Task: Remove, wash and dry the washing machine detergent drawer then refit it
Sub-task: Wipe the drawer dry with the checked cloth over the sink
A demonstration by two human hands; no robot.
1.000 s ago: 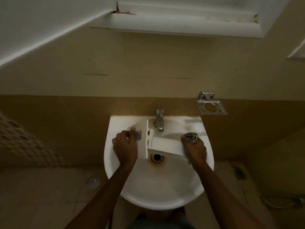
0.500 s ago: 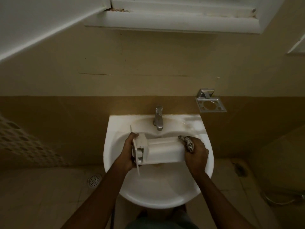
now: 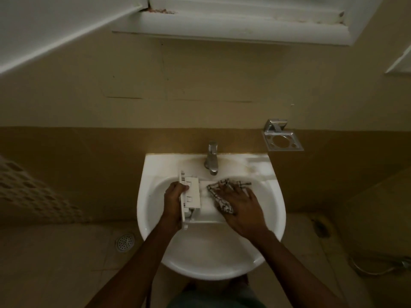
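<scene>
The room was dim. The wall [image 3: 200, 85] was beige above a brown band [image 3: 89, 165]. A white frame [image 3: 233, 25] sat overhead. A drain [image 3: 125, 242] was set in the floor [image 3: 55, 267].

**Single head-worn camera, aimed steeply downward**

One wide-angle view, taken from above and in front of the sink [image 3: 144, 207], facing down toward the wall [image 3: 200, 85] behind it. Range is close: the left hand [image 3: 174, 200] and right hand [image 3: 241, 205] reach the sink's basin.
</scene>
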